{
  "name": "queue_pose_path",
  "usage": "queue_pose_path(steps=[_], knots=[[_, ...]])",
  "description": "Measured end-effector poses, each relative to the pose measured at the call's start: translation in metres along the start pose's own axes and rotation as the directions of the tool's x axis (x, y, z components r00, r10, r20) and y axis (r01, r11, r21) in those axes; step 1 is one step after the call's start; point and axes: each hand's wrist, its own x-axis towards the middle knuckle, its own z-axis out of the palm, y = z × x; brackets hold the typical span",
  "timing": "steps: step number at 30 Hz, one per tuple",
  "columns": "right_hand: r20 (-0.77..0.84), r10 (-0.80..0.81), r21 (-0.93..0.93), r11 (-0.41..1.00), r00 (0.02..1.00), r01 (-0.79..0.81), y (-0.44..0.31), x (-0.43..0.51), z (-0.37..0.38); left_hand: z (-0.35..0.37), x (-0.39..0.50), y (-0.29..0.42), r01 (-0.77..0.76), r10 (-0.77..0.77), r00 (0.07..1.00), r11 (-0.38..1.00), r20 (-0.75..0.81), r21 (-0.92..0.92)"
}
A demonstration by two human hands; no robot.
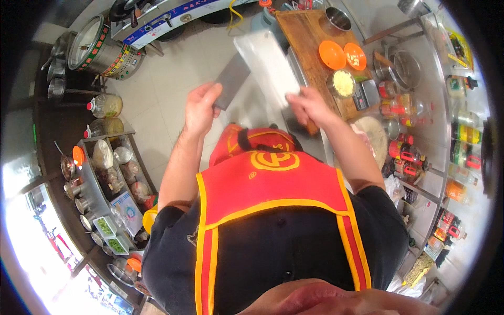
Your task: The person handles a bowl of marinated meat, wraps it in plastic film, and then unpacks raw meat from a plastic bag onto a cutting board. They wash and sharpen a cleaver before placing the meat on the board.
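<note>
My left hand grips one end of a dark grey sharpening stone, which points up and to the right over the floor. My right hand holds a broad cleaver by its wooden handle, and its pale steel blade is blurred. The blade's left edge overlaps the stone's far end in the picture; whether they touch I cannot tell. Below both hands is the red and yellow apron on my body.
At the right stands a wooden board with orange bowls, a bowl of chopped pale food, a digital scale and a steel pot. A round chopping block carries meat. A stove is ahead, a shelf unit left.
</note>
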Motion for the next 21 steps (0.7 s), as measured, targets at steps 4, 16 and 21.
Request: queue_pose_path(steps=[4,16,21], knots=[[-0.517,-0.319,-0.125,0.946,0.795,0.298,-0.031,0.065,-0.007,-0.009,0.008,-0.015,0.051,-0.052,0.998,0.998,-0.025,-0.021],[-0.287,-0.839,-0.911,0.389,0.462,0.140,-0.037,0.081,0.004,-0.017,0.002,-0.033,0.049,-0.045,0.999,0.988,0.027,-0.149],[-0.038,-0.942,-0.996,0.062,0.334,0.062,-0.021,0.052,0.050,0.005,-0.006,-0.023,-0.011,-0.002,0.998,0.980,-0.062,-0.198]])
